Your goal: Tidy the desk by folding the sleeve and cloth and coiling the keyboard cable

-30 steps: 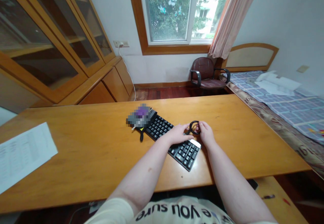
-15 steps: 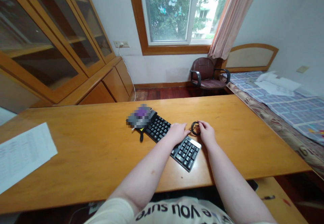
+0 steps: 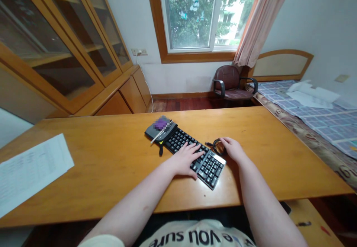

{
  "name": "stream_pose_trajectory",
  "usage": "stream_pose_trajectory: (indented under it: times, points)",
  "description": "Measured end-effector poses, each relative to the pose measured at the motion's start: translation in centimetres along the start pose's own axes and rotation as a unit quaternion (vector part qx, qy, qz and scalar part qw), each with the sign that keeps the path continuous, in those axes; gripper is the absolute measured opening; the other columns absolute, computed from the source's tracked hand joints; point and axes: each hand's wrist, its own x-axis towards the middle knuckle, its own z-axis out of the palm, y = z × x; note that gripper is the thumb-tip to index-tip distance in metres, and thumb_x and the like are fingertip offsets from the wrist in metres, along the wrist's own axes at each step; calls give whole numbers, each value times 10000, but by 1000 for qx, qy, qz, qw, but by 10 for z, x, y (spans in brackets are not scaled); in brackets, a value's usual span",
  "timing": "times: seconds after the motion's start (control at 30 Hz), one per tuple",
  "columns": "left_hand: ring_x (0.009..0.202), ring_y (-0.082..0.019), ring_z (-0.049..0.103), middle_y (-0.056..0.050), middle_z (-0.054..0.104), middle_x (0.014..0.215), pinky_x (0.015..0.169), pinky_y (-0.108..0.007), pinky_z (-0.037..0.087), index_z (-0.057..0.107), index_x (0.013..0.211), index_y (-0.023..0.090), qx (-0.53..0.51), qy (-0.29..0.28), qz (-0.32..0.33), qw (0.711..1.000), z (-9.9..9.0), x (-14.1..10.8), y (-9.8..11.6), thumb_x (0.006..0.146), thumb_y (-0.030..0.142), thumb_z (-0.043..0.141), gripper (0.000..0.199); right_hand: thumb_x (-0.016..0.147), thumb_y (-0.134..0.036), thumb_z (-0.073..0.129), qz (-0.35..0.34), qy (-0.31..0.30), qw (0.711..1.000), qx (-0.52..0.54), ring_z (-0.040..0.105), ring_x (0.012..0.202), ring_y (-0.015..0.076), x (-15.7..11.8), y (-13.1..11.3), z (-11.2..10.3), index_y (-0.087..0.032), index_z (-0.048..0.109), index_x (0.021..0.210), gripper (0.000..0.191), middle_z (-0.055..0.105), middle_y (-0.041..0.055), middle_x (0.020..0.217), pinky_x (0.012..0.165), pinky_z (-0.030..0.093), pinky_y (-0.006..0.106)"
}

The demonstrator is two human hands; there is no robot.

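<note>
A black keyboard with a silver strip lies slantwise on the wooden table. Spread over its middle keys is my left hand, fingers apart, covering part of it. My right hand pinches a coiled black cable just beyond the keyboard's right end. On the keyboard's far left end rests a dark flat item, partly pixelated, with a purple patch on it and a pale thin stick across it. A small black object pokes out below that item.
White printed papers lie at the table's left. Beyond the table's far edge stand a glass-door cabinet on the left and a maroon armchair. A bed is at the right.
My left hand has moved down and left from beside the cable, its fingers now spread flat over the keys. The cable coil sits slightly lower in my right hand. The view has shifted slightly.
</note>
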Motion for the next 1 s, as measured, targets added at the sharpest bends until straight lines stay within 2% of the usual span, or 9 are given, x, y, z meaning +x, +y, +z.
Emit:
stream_pose_trajectory:
  times: [0.13,0.27,0.4,0.47,0.57,0.67,0.73,0.8,1.0]
  points:
    - [1372,-319,156,-106,199,1501,1094,-533,42,260,1417,274,17,15,-15,1000,10,-4,0,623,692,606,962,767,-382,535,51,1,999,13,624,783,195,-4,-9,-12,-151,702,901,315,696,72,846,727,475,301]
    - [1371,-311,165,-91,201,1502,1095,-532,61,243,1418,297,30,28,-22,999,16,-2,0,606,686,625,978,757,-320,542,134,-45,983,120,535,455,129,-11,-25,-22,-134,673,881,259,619,20,590,458,436,246]
    - [1367,-310,176,-84,225,1496,1090,-541,82,253,1414,298,49,54,-46,996,22,2,4,637,673,611,934,715,-221,589,177,-51,951,248,582,536,116,-23,-35,-21,-141,652,858,175,646,37,689,495,474,215]
    - [1366,-305,180,-82,237,1493,1092,-537,94,265,1410,290,58,69,-56,994,25,5,6,650,680,593,915,709,-215,598,185,-40,948,255,589,564,119,-30,-33,-15,-140,645,914,224,659,51,743,518,489,225]
    - [1366,-302,180,-77,239,1492,1090,-538,107,270,1407,289,64,79,-64,993,29,10,8,651,698,574,912,744,-276,570,177,4,970,170,586,560,138,-38,-24,-6,-133,640,996,298,672,69,783,542,494,269]
    - [1368,-296,174,-74,234,1495,1091,-541,100,265,1408,292,70,85,-70,991,32,16,9,658,694,572,905,790,-351,522,106,49,993,9,624,785,197,-41,-14,-3,-138,684,968,321,681,104,895,706,489,303]
    - [1372,-292,162,-73,226,1497,1094,-540,91,261,1411,287,74,88,-77,990,34,19,11,664,681,577,902,823,-367,473,63,69,990,-108,597,922,230,-42,-11,-3,-146,705,960,348,669,124,950,811,454,329]
    - [1375,-291,150,-77,217,1500,1094,-541,87,256,1414,277,77,90,-87,989,36,23,13,671,675,576,902,853,-352,424,36,68,979,-191,582,955,238,-43,-10,-3,-151,712,972,371,659,133,958,853,429,339]
    - [1376,-303,134,-82,209,1501,1098,-549,69,253,1417,269,60,94,-116,987,43,38,20,681,672,566,896,875,-316,362,13,73,962,-265,578,973,231,-48,-9,4,-142,683,1053,406,633,130,1037,895,421,324]
